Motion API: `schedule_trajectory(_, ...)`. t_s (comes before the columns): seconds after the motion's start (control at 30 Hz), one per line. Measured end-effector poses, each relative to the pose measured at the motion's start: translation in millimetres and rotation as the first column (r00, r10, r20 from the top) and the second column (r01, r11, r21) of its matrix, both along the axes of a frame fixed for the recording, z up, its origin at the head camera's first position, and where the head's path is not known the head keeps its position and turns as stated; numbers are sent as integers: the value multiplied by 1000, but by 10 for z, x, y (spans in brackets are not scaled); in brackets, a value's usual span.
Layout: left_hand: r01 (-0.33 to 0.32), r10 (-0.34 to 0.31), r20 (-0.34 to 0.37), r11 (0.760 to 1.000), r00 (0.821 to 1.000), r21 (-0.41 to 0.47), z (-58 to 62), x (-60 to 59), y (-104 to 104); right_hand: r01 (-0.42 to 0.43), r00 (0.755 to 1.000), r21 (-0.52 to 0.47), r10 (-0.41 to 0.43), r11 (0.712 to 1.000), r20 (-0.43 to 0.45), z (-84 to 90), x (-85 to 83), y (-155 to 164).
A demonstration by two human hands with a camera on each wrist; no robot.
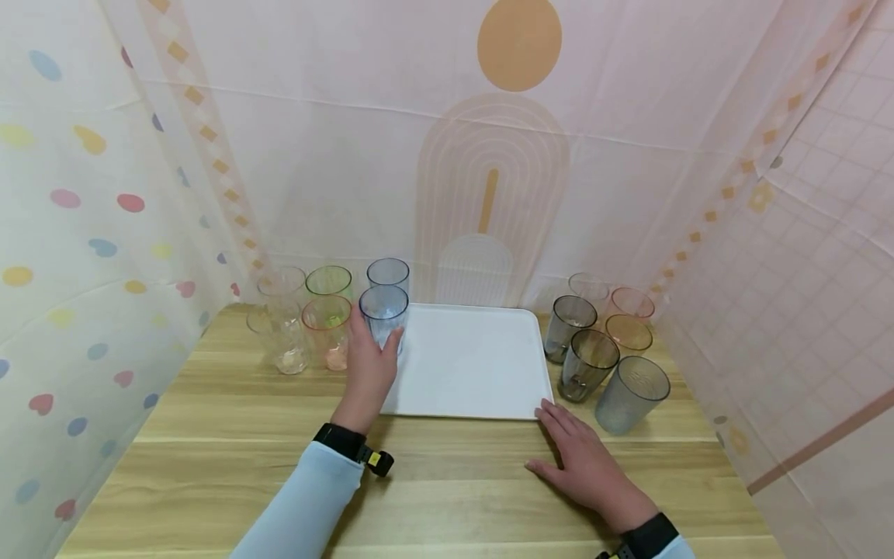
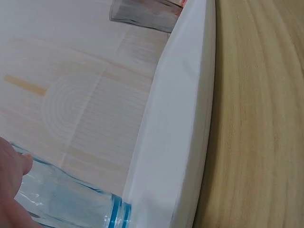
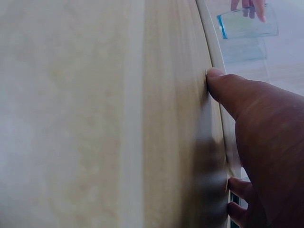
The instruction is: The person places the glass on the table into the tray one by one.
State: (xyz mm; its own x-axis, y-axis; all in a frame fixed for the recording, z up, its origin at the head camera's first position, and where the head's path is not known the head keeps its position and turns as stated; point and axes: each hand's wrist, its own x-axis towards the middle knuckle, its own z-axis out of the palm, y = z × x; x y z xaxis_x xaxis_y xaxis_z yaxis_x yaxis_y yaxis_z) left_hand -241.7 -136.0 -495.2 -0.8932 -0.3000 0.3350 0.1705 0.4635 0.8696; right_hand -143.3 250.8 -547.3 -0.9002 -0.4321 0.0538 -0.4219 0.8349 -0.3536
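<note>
Head view: your left hand (image 1: 368, 373), fingers curled round blue cup (image 1: 383, 314) at white tray (image 1: 468, 365) edge; your right hand (image 1: 585, 466), fingers spread flat on table (image 1: 447, 481)

A tray (image 1: 475, 388) lies mid-bench (image 1: 244, 458). Six cups (image 1: 328, 310) stand left of it. Six glasses (image 1: 604, 349) stand right.

A light wood-grain desk (image 1: 230, 458) is seen. A white tray (image 1: 468, 361) is laid flat at its middle. Left of the tray, six clear and tinted cups (image 1: 328, 330) are stood upright in a cluster; right of it, six grey and amber cups (image 1: 604, 345) are grouped. The right hand (image 1: 583, 466) is rested flat on the desk, its fingertips at the tray's near right corner.
</note>
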Motion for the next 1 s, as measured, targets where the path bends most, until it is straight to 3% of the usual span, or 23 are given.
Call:
schedule_trajectory(0.43, -62, 62, 61, 998, 996, 2, -140, -133, 47, 5, 1000, 7, -6, 1000, 9, 30, 14, -8)
schedule_trajectory(1.0, -120, 125, 78, 990, 989, -70, -243, -127, 48, -1, 1000, 19, 1, 1000, -1, -7, -11, 1)
